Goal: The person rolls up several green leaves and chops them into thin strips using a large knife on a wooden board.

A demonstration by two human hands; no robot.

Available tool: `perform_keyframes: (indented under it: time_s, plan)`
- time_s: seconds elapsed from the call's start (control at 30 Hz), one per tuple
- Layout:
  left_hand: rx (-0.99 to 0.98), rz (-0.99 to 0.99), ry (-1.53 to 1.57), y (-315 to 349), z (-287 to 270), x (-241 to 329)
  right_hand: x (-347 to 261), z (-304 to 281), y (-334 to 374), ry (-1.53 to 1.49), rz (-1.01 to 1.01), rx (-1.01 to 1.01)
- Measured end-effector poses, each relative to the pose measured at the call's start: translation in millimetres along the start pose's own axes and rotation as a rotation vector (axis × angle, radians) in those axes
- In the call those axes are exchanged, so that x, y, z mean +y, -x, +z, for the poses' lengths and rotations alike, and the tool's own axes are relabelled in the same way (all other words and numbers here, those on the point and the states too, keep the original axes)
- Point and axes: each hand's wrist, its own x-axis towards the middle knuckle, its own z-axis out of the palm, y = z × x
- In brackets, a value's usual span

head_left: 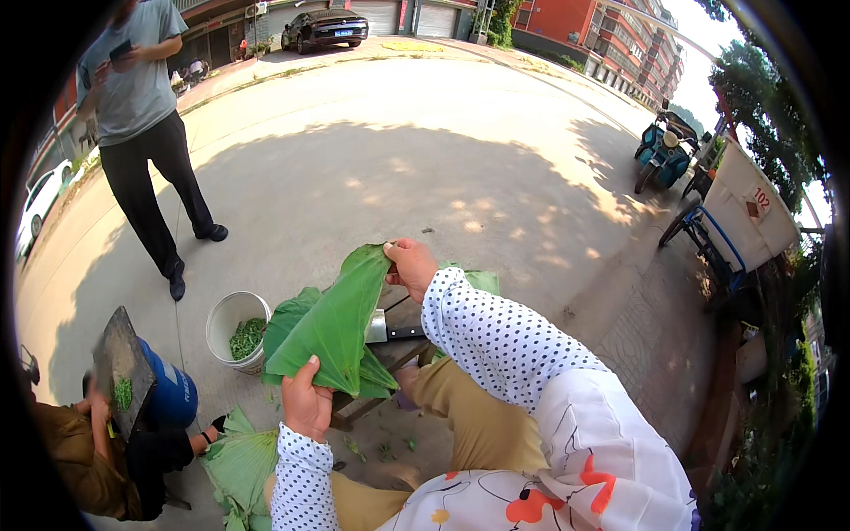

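A large green leaf, apparently a lotus leaf [332, 327], is held up folded in front of me. My left hand [307, 404] pinches its lower edge, with the thumb on top. My right hand [412, 265] grips its upper corner between thumb and fingers. Behind the leaf, a broad-bladed knife [405, 333] with a black handle lies on a small wooden stool [400, 354]; the leaf covers part of both. More green leaf shows under and beside the held one. Polka-dot sleeves cover both my forearms.
A white bucket [216, 323] with chopped greens stands left of the stool. Large leaves [243, 460] lie on the ground at lower left. A seated person [88, 442] works at a board on a blue drum [173, 389]. Another person [142, 115] stands beyond; a tricycle cart [744, 208] is right.
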Motion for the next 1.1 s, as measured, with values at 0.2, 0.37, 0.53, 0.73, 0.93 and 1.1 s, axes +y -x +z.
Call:
perform_keyframes:
  time_s: [0.2,0.37,0.53,0.73,0.93,1.1]
  plan:
    - [0.016,0.067,0.064,-1,-4,10,-182,-59,-14,0.083,-0.305,0.254]
    - [0.000,0.120,0.085,2,0,15,-291,-115,-9,0.151,-0.436,0.379]
    - [-0.010,0.128,0.075,0,6,15,-304,-145,-6,0.169,-0.432,0.376]
    - [0.076,0.172,0.183,-3,-23,41,-214,-73,17,0.690,-0.375,0.010]
    - [0.190,0.303,0.241,-6,-30,56,-4,-31,65,1.128,-0.504,-0.514]
    - [0.277,0.415,0.266,3,-41,67,68,-5,81,1.294,-0.717,-0.831]
